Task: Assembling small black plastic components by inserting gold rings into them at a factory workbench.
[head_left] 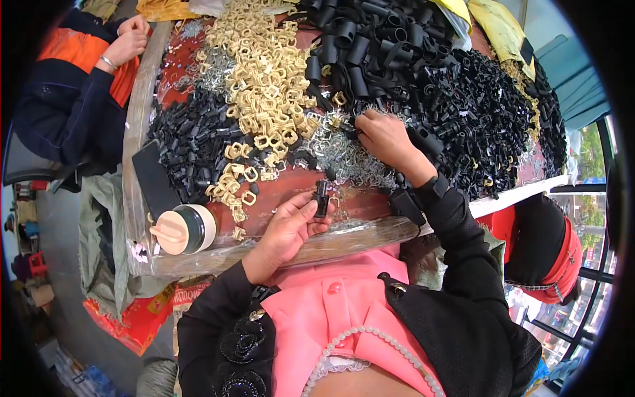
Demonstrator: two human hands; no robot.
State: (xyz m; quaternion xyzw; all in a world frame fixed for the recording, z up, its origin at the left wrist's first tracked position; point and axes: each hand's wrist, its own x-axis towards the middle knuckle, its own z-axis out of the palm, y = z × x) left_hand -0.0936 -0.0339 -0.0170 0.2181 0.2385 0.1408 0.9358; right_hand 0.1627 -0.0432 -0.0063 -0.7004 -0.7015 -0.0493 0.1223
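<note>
My left hand (291,225) is closed around a small black plastic part (321,198), held upright between thumb and fingers just above the near edge of the table. Over the pile of small silvery metal clips (360,164), my right hand (385,137) reaches in with its fingers curled and pressed together. Whatever its fingertips pinch is hidden. Black plastic tubes (358,50) lie just beyond that hand, and another black tube (425,141) rests beside its wrist.
Cream square rings (264,86) form a long heap at centre left. Small black parts (198,132) lie left of them, more black pieces (469,112) right. A phone (155,173) and lidded jar (187,229) stand near left. Another person's hands (129,43) rest at the far left edge.
</note>
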